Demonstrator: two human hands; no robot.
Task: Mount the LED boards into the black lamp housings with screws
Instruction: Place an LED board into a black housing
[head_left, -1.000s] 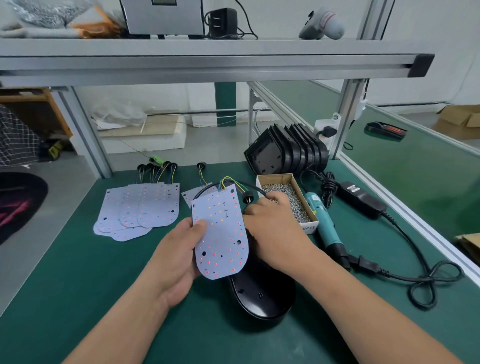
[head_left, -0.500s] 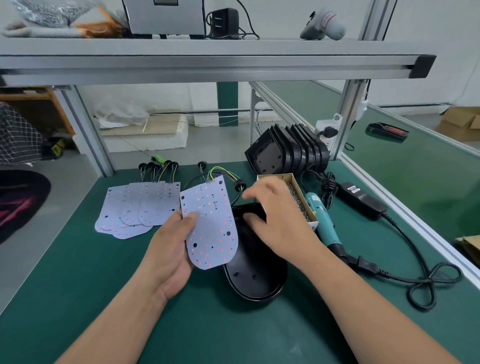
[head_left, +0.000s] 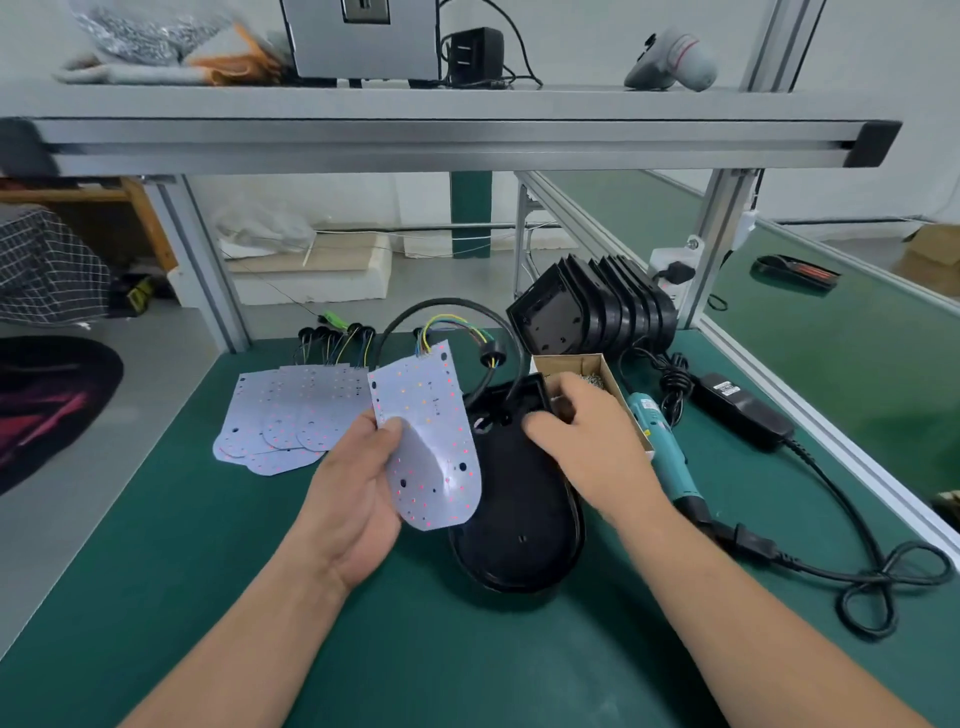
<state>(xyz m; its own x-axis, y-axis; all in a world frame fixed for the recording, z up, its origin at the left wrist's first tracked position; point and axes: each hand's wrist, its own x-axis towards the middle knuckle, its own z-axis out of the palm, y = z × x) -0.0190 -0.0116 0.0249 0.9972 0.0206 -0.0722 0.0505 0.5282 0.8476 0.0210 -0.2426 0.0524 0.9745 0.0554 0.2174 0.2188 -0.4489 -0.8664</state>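
Observation:
My left hand (head_left: 358, 483) pinches the left edge of a white LED board (head_left: 431, 441) with coloured dots, held tilted above the mat. Coloured wires and a black cable (head_left: 457, 312) loop from its top edge. A black lamp housing (head_left: 519, 525) lies open side up on the green mat, just right of the board. My right hand (head_left: 587, 447) rests on the housing's upper end, fingers curled over its rim. A small cardboard box of screws (head_left: 587, 364) sits just behind that hand.
More LED boards (head_left: 285, 415) with wires lie fanned out at the left. A stack of black housings (head_left: 597, 306) leans at the back right. A teal electric screwdriver (head_left: 660, 447), its power adapter (head_left: 743, 410) and cable (head_left: 857, 561) lie at the right. An aluminium shelf (head_left: 447, 140) spans overhead.
My left hand has drawn the LED board left and up, off the housing. My right hand slid to the housing's upper end. The cable loop now arches higher behind the board.

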